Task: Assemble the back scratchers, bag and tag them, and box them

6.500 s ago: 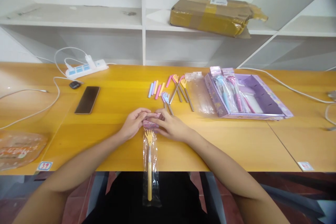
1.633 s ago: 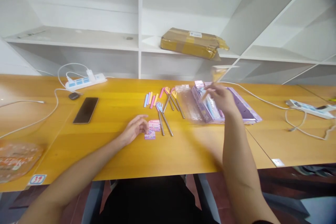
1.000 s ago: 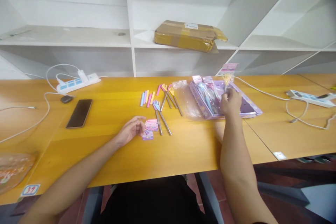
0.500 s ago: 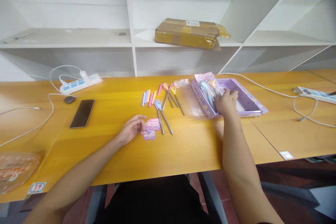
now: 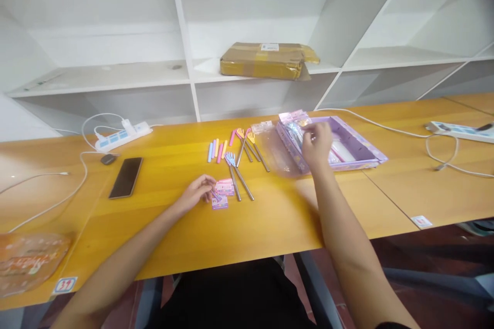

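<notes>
On the yellow wooden table [image 5: 270,231], an open purple cardboard tray [image 5: 357,165] holds long scratchers in clear plastic [image 5: 294,132]. My right hand [image 5: 318,144] is half-curled over them; I cannot tell whether it grips any. My left hand [image 5: 198,191], half open, has fingertips at pink-and-purple printed cards [image 5: 225,187].

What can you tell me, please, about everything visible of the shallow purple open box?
The shallow purple open box looks like printed cardboard, with patterned outer walls and a plainer purple inside showing a whitish patch. It stands upright and slantwise on the yellow-brown wooden-looking table. Clear plastic packets with pink header cards crowd its left side. The person's bare right hand is over that side; whether it touches the box cannot be told.
</notes>
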`<state>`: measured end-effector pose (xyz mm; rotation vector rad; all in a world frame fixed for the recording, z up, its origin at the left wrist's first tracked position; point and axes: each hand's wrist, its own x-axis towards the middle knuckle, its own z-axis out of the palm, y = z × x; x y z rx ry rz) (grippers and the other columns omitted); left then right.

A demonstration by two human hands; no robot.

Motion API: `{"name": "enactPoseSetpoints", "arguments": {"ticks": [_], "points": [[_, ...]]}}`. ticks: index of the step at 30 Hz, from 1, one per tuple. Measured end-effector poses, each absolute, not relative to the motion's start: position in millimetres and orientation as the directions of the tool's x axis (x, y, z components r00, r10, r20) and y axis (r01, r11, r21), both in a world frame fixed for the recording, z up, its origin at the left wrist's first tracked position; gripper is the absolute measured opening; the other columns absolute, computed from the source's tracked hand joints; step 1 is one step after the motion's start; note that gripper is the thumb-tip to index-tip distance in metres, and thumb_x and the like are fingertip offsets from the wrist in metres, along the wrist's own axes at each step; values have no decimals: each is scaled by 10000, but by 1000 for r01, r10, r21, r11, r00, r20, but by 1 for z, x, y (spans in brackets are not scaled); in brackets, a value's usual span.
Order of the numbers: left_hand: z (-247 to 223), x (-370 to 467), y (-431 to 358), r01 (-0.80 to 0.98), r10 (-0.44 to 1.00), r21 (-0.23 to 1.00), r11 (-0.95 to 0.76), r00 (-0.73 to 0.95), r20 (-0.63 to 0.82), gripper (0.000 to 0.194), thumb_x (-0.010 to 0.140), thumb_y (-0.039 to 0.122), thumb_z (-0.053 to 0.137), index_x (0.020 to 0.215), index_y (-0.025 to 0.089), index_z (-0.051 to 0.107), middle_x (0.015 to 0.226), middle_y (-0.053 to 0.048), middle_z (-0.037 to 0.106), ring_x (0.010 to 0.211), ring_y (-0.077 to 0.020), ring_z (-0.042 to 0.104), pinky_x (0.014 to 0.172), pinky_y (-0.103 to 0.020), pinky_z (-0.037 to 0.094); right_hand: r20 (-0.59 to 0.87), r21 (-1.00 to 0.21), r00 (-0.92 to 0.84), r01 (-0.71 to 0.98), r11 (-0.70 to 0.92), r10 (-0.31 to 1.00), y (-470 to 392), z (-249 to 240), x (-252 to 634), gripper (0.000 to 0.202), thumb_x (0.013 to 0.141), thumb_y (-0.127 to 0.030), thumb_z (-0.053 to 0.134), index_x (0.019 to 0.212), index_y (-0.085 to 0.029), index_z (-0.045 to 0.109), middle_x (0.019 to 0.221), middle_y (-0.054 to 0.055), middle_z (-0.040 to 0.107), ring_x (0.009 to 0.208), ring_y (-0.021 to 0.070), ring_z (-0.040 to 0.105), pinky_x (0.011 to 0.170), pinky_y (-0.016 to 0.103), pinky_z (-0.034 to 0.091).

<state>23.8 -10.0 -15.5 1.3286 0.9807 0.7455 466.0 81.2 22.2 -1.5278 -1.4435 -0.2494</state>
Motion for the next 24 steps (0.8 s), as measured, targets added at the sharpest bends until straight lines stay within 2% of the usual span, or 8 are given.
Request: {"name": "enactPoseSetpoints", "arguments": {"ticks": [2,4,6,9,13,16,19,24], "points": [[-11,19,3,335,897,938,-92,437,-68,147,940,292,603,1048,212,663,981,-53,667,752,-187,627,721,-338,497,656,-504,123,805,312,744,77,23,437,193,918,-188,460,922,-213,651,962,91,675,943,245,617,904,369,490],[-8,15,24,525,897,779,-342,431,103,164,946,248,594,1074,226,694,1088,-70,649,874,-212,630,839,-372,511,568,-524,-44,750,402,822,71,19,405,173,923,-201,487,906,-213,659,927,79,709,880,231,627,850,340,477],[-6,12,49,649,880,600,-467,404,248,226,952,219,591,1141,235,715,1201,-90,617,1046,-251,617,988,-411,489,436,-513,-232,729,452,869,64,14,375,157,943,-227,525,893,-211,673,903,70,735,817,217,630,783,318,442],[-9,13,85,744,891,497,-446,315,328,274,1002,260,565,1221,230,729,1277,-116,568,1196,-286,563,1121,-450,427,241,-414,-437,761,499,867,51,7,339,265,999,-371,578,805,-213,666,832,66,736,732,201,609,689,312,351],[-20,22,113,758,900,492,-428,308,308,244,1022,344,583,1153,235,758,1201,-105,603,1188,-291,559,1129,-452,409,101,-343,-497,795,499,862,42,2,316,376,977,-485,649,722,-208,640,776,75,722,701,199,605,649,320,272],[-25,29,119,766,908,494,-412,302,289,167,994,330,626,1042,230,750,1088,-86,634,1117,-283,572,1094,-437,420,80,-377,-485,794,477,871,41,-1,314,326,934,-433,693,708,-207,635,763,78,717,697,201,606,645,319,265],[-27,31,119,786,930,507,-355,243,275,87,946,222,626,992,209,699,1056,-86,624,1029,-265,586,1016,-408,451,81,-436,-467,777,453,880,42,-2,318,279,877,-356,715,666,-210,604,705,58,681,649,184,566,635,318,257],[-18,16,107,815,976,544,-202,118,185,230,885,163,627,1112,177,600,924,-77,622,850,-267,593,846,-391,462,95,-611,-458,674,415,884,46,-7,322,250,788,-281,708,613,-217,541,596,-13,568,578,140,478,620,296,289]]}}
